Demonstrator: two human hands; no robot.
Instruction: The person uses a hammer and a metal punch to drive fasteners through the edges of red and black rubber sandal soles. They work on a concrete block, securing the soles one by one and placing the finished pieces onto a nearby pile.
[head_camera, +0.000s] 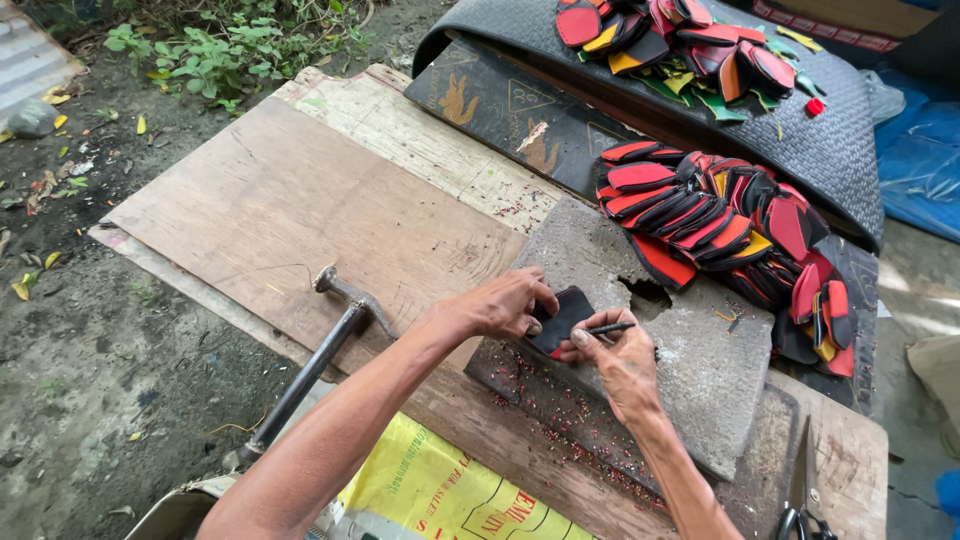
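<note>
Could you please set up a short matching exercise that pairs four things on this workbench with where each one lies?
Things:
1. hammer
2. scissors
3. dark flat piece
4. heap of red and black pieces

Places:
A. at the lower right edge of the bench
B. held between the left hand and right hand on the grey slab
C. to the right of the hands
D. to the left of the hands, on the plywood

Pairs: 1-D, 2-A, 3-B, 4-C

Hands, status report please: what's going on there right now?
Left hand pins flat black rubber piece on grey stone slab. Right hand holds thin dark punch. Nothing in the way.
</note>
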